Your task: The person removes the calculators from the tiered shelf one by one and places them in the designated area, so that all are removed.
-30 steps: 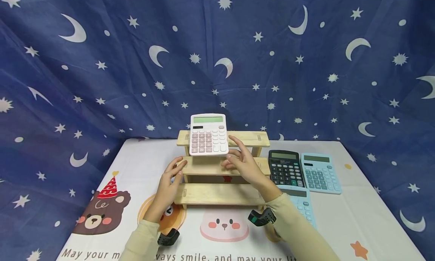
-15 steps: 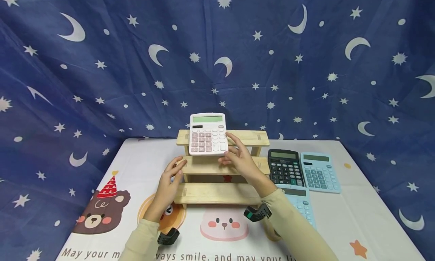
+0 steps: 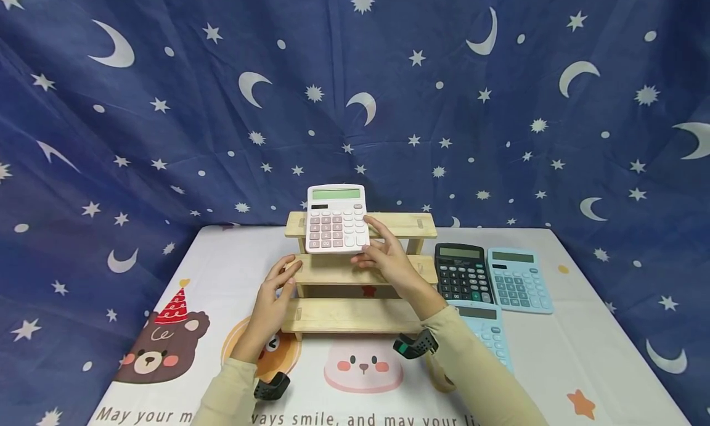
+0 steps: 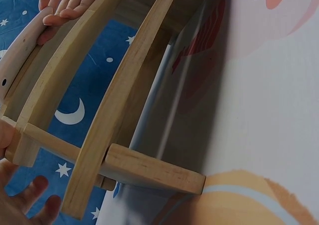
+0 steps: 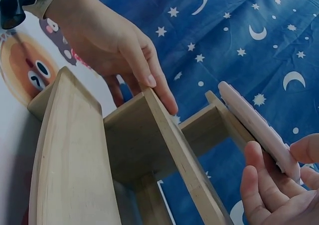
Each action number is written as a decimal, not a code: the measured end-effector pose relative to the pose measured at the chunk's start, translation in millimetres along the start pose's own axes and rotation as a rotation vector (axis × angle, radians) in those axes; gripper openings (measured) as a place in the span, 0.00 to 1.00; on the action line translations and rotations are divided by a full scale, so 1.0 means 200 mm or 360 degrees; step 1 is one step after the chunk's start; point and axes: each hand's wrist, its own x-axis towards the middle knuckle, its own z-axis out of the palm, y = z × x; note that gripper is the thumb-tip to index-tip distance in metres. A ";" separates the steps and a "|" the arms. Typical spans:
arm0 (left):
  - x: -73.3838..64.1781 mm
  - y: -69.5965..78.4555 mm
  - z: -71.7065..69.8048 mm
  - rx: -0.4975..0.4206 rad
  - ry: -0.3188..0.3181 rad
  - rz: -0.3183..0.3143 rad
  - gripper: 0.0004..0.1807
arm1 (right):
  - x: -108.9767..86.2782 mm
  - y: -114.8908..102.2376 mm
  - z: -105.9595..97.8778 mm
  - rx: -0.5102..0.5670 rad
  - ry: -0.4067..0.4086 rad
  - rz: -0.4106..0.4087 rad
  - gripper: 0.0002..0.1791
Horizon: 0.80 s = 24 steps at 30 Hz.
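A white calculator (image 3: 336,219) with pink keys lies tilted across the left part of the top shelf of a wooden three-tier stand (image 3: 355,315). Its lower edge overhangs the shelf's front. My right hand (image 3: 388,264) pinches the calculator's lower right corner, thumb on its face and fingers beneath, as the right wrist view shows. Beside the stand's left end, my left hand (image 3: 273,299) rests its fingertips on the end of the middle shelf. In the left wrist view several of its fingers (image 4: 31,192) are spread loosely and apart from the wood.
Right of the stand lie a black calculator (image 3: 463,273) and a light blue calculator (image 3: 520,281). Another blue calculator (image 3: 485,327) is partly hidden by my right sleeve. A printed white cloth (image 3: 554,364) covers the table, and a blue star-patterned curtain (image 3: 499,136) hangs behind.
My right hand has come slightly left and now holds the calculator's right edge and corner. The left hand stays at the middle shelf. The head view has shifted a little.
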 end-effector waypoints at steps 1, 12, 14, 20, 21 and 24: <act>0.00 0.00 0.00 0.0005 0.0000 0.0002 0.21 | 0.00 0.00 0.00 0.0005 -0.0001 -0.0003 0.38; 0.00 0.00 0.00 -0.0001 -0.0003 0.0013 0.21 | 0.00 0.01 -0.01 0.0146 -0.0035 0.0008 0.40; 0.00 0.01 0.00 -0.0003 -0.0004 0.0006 0.21 | 0.00 0.02 -0.01 0.0162 -0.0043 0.0017 0.40; -0.01 0.01 -0.01 -0.0016 -0.0011 -0.0002 0.21 | 0.00 0.02 -0.02 0.0222 -0.0016 0.0028 0.40; -0.01 0.01 -0.01 -0.0015 -0.0012 0.0003 0.21 | 0.00 0.02 -0.03 0.0231 -0.0012 0.0028 0.40; 0.00 0.00 -0.01 -0.0008 -0.0010 0.0016 0.21 | -0.01 0.00 -0.03 0.0237 -0.0007 0.0021 0.40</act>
